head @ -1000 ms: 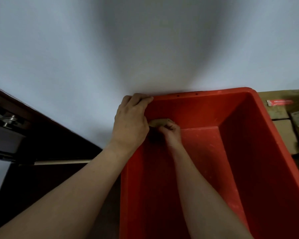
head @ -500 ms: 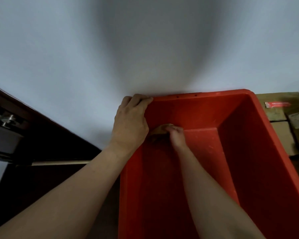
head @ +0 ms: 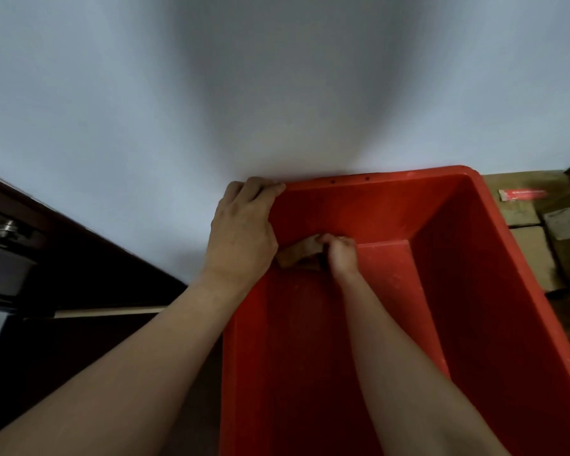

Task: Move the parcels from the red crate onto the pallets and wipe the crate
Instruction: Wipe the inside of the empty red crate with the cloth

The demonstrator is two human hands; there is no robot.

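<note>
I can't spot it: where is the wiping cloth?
Head view: the cloth is low in the crate's far left corner, held by the right hand, beside the left hand gripping the rim.

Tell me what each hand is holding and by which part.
The left hand grips the red crate by its far left corner rim. The right hand holds a tan cloth by its right end, inside the crate.
</note>
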